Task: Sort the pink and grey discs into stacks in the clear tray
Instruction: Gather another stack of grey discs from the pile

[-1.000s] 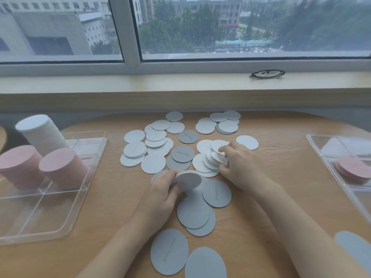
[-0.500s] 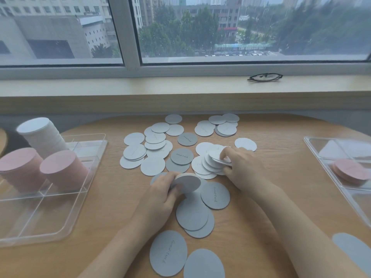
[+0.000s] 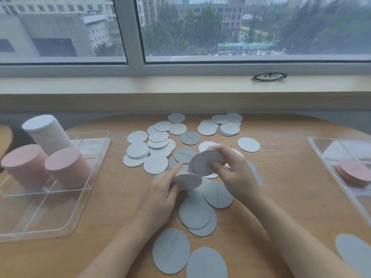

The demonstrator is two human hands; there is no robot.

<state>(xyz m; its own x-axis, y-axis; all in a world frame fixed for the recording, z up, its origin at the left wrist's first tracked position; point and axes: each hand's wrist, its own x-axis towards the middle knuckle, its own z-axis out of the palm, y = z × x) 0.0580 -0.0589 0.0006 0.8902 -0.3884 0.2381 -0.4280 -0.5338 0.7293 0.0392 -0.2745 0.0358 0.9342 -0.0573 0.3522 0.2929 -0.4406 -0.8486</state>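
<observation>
Several grey discs (image 3: 155, 164) lie scattered over the middle of the wooden table (image 3: 112, 197). My left hand (image 3: 160, 195) grips a small stack of grey discs (image 3: 187, 181) just above the table. My right hand (image 3: 234, 171) pinches a few tilted grey discs (image 3: 205, 160), held right over that stack. The clear tray (image 3: 50, 207) at the left holds two pink stacks (image 3: 66, 167) and a tall pale grey stack (image 3: 47, 131).
A second clear tray (image 3: 329, 155) at the right edge holds a low pink stack (image 3: 355, 172). Large grey discs (image 3: 170, 250) lie near the table's front edge. A pair of glasses (image 3: 269, 76) sits on the window sill behind.
My right hand lifted a few grey discs off the pile and brought them left and up, over the stack in my left hand. The left hand stayed roughly where it was.
</observation>
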